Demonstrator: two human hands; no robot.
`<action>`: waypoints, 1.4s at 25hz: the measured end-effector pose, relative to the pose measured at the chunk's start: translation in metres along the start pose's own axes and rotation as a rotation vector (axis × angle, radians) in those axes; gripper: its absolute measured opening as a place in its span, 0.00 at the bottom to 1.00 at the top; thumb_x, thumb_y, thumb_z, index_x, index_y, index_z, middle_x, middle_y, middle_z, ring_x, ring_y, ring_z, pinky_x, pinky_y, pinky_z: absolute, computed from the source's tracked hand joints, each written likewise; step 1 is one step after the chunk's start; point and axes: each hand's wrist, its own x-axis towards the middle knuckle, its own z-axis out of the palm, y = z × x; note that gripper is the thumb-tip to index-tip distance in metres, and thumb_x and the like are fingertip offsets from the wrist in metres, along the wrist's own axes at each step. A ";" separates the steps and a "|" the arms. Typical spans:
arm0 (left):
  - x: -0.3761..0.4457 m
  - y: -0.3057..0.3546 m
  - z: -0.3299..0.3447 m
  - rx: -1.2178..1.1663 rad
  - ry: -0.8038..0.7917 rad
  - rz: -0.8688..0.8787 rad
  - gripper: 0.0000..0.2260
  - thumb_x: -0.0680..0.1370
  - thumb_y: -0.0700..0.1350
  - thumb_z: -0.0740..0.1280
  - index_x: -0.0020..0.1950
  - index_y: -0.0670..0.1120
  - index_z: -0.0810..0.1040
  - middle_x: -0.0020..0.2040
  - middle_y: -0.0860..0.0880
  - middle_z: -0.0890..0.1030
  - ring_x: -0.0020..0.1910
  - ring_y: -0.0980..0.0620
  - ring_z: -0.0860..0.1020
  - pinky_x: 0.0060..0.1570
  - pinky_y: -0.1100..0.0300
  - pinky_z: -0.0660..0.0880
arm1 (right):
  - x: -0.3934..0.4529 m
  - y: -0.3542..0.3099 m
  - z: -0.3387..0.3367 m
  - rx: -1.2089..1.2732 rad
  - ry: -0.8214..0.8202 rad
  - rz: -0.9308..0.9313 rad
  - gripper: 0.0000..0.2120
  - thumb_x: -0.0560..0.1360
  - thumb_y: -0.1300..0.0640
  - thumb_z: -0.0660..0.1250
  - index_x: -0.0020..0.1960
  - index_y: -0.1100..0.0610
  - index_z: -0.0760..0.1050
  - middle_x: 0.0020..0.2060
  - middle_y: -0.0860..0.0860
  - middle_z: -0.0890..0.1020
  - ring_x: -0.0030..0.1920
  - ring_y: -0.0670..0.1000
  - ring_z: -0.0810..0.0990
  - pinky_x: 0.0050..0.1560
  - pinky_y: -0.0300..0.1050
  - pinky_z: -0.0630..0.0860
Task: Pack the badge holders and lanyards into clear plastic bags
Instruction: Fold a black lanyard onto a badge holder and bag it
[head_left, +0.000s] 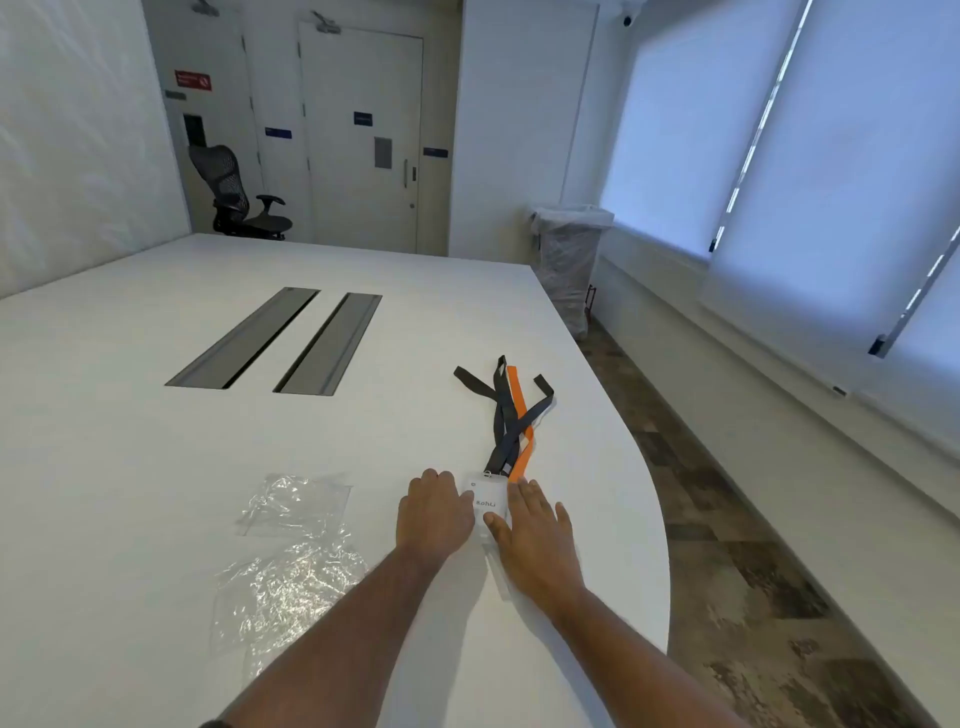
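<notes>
Reaching: both my arms stretch forward over the white bench (156, 415), hands meeting at the stack of badge holders (487, 506)
Left hand: my left hand (434, 517) lies knuckles up against the left edge of the badge holders, fingers bent down at the stack; I cannot tell whether they pinch it or only touch
Right hand: my right hand (535, 540) lies flat with fingers straight and spread, thumb resting on the lower part of the top holder, palm on the bench just to its right
Badge holders: pale and clear, lying flat near the curved right edge of the bench, between my two hands; small dark lettering shows on the top one
Lanyards: several dark grey lanyards (506, 415) and one orange lanyard (519, 415) run away from the top of the holders, crossing one another, their far ends fanned out on the bench
Plastic bags: two crinkled clear plastic bags lie flat to the left of my arms, one farther bag (296, 504) and one nearer bag (283, 592), both apart from the holders
Bench middle: two grey cable slots (275, 340) are set side by side into the surface, well beyond the bags
</notes>
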 end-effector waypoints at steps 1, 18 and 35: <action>0.002 -0.001 0.001 -0.036 -0.015 -0.023 0.19 0.83 0.55 0.60 0.65 0.43 0.78 0.62 0.44 0.79 0.63 0.44 0.76 0.61 0.50 0.74 | -0.001 0.000 0.000 -0.010 0.000 -0.010 0.32 0.83 0.36 0.46 0.82 0.50 0.50 0.82 0.46 0.52 0.82 0.50 0.49 0.79 0.56 0.42; 0.014 0.002 -0.007 -0.690 -0.111 -0.258 0.03 0.78 0.43 0.69 0.44 0.45 0.80 0.47 0.46 0.85 0.48 0.45 0.83 0.49 0.52 0.81 | 0.006 0.007 -0.001 -0.007 0.078 -0.125 0.23 0.84 0.43 0.50 0.73 0.51 0.70 0.79 0.50 0.64 0.79 0.52 0.59 0.77 0.55 0.54; -0.023 -0.008 -0.056 -1.108 -0.345 -0.238 0.06 0.81 0.44 0.70 0.55 0.43 0.83 0.45 0.50 0.86 0.39 0.53 0.79 0.37 0.62 0.74 | 0.025 -0.006 -0.057 0.941 -0.022 -0.004 0.17 0.79 0.61 0.68 0.56 0.38 0.79 0.48 0.35 0.84 0.50 0.43 0.84 0.40 0.32 0.80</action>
